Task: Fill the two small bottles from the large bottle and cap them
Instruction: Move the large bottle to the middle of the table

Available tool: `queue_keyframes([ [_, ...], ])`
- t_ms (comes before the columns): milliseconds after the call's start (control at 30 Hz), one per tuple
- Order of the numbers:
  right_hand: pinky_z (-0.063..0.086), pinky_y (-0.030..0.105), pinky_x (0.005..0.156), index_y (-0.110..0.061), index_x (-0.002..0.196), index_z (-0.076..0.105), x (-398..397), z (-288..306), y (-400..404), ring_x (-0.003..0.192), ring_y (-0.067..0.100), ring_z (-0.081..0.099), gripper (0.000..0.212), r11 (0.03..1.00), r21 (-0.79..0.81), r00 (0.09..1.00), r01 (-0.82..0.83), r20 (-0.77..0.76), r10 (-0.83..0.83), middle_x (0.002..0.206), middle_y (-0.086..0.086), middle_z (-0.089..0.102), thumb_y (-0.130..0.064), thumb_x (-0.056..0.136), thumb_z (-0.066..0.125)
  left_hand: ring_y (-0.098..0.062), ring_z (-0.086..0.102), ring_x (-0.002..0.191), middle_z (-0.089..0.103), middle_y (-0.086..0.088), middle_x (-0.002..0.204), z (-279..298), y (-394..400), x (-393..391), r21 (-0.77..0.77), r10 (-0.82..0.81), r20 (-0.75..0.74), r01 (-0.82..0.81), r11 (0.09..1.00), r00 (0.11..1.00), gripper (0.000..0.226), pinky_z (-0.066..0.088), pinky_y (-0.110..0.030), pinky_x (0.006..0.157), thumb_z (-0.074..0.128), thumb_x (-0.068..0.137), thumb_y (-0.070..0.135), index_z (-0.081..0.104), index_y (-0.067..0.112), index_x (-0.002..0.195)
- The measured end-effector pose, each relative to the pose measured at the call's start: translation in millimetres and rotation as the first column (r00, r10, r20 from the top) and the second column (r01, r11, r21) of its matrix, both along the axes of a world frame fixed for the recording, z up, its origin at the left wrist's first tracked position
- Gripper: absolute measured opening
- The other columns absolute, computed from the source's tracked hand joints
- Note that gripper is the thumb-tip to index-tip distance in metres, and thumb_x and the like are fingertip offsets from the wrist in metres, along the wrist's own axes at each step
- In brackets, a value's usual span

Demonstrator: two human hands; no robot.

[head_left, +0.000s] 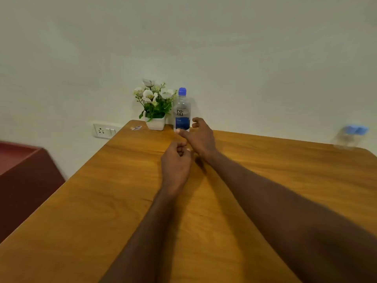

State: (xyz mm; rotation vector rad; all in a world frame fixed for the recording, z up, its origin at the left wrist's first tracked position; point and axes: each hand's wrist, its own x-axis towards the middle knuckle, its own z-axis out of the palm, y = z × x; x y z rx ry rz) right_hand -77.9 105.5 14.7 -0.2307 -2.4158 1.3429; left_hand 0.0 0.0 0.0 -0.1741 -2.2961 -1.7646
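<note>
Two bare hands reach out over a wooden table (265, 180). The right hand (201, 137) is spread open, thumb and fingers apart, just beside the foot of the large bottle (182, 111) and not gripping it. The left hand (176, 162) is curled loosely closed with nothing visible in it, lying just behind the right wrist. The large bottle stands upright at the far edge of the table, its blue cap (182, 91) on, next to a white pot of flowers (155, 105). The small bottles (349, 137), blue-capped and blurred, stand well apart at the far right edge. A wall socket (104, 130) sits left of the table.
</note>
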Motion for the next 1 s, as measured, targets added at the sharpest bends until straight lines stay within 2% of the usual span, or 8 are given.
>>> queue_keyframes([
  [100,0.050,0.030,0.086,-0.020,0.148,0.047,-19.9,1.3,-9.8,0.126,0.021,0.062,0.087,0.997,0.063,0.999,0.048,0.016,-0.049,0.143,0.001,0.062,-0.063,0.080,0.080,-0.004,0.066,0.096,0.067,0.009,0.103,-4.4,0.0,-5.3,0.022,0.010,0.011,-0.010,1.000,1.000,0.022,0.051,-0.013,0.075,0.060,0.104,0.015,0.065,0.017,0.125],
  [267,0.053,0.030,0.081,-0.024,0.136,0.057,-39.6,-1.5,-13.3,0.114,0.018,0.067,0.067,0.988,0.081,0.991,0.132,-0.033,-0.129,0.131,-0.004,0.069,-0.055,0.082,0.081,0.004,0.062,0.083,0.064,0.015,0.097,-11.4,2.3,-11.4,0.021,0.069,-0.015,-0.069,0.997,0.997,0.025,0.048,-0.003,0.066,0.061,0.103,0.013,0.064,0.016,0.127],
  [367,0.046,0.020,0.073,-0.024,0.133,0.061,-30.9,-3.6,-9.1,0.108,0.014,0.068,0.063,0.989,0.020,0.988,0.147,-0.054,-0.146,0.127,-0.005,0.071,-0.049,0.081,0.085,0.014,0.060,0.080,0.062,0.016,0.096,-11.3,2.3,-10.7,0.028,0.082,-0.013,-0.082,0.996,0.997,0.027,0.046,-0.001,0.066,0.061,0.102,0.013,0.063,0.015,0.129],
  [433,0.039,0.012,0.067,-0.023,0.133,0.062,-11.7,-6.0,-2.8,0.105,0.009,0.065,0.063,0.989,-0.045,0.987,0.143,-0.065,-0.146,0.127,-0.005,0.071,-0.042,0.079,0.088,0.009,0.061,0.084,0.062,0.016,0.099,-8.5,2.7,-8.3,0.040,0.090,-0.016,-0.089,0.995,0.996,0.027,0.045,-0.001,0.068,0.061,0.103,0.015,0.063,0.015,0.130],
  [567,0.056,0.025,0.089,-0.021,0.136,0.063,53.0,-7.9,17.0,0.116,0.013,0.065,0.069,0.986,-0.097,0.987,0.139,-0.069,-0.146,0.131,-0.005,0.070,-0.038,0.075,0.091,0.000,0.060,0.093,0.068,0.000,0.117,2.0,3.2,2.2,0.113,0.094,-0.014,-0.092,0.989,0.996,0.030,0.045,-0.004,0.069,0.060,0.104,0.023,0.062,0.015,0.133],
  [700,0.056,0.037,0.103,-0.019,0.142,0.060,124.0,-5.1,38.3,0.126,0.018,0.063,0.072,0.987,-0.096,0.989,0.132,-0.060,-0.138,0.139,-0.002,0.067,-0.035,0.078,0.091,-0.015,0.059,0.121,0.061,-0.002,0.136,8.1,10.8,26.6,0.093,-0.068,-0.030,0.071,0.993,0.997,0.049,0.048,-0.019,0.088,0.062,0.102,0.042,0.053,0.018,0.144],
  [833,0.051,0.024,0.095,-0.020,0.143,0.060,177.7,-5.5,60.2,0.127,0.016,0.061,0.071,0.985,-0.132,0.991,0.111,-0.058,-0.119,0.140,-0.002,0.066,-0.034,0.079,0.089,-0.018,0.054,0.133,0.053,0.000,0.152,11.4,29.5,62.9,0.025,-0.224,-0.006,0.224,0.974,0.975,0.067,0.051,-0.041,0.108,0.067,0.097,0.045,0.043,0.022,0.155],
  [1000,0.047,0.016,0.085,-0.023,0.145,0.057,216.6,-7.8,93.0,0.117,0.003,0.057,0.070,0.992,-0.123,1.000,0.003,-0.025,-0.006,0.143,-0.006,0.064,-0.033,0.082,0.086,-0.008,0.059,0.127,0.064,0.009,0.139,7.8,48.7,89.2,-0.098,-0.368,-0.035,0.363,0.926,0.929,0.065,0.054,-0.037,0.104,0.076,0.092,0.037,0.049,0.027,0.151],
])
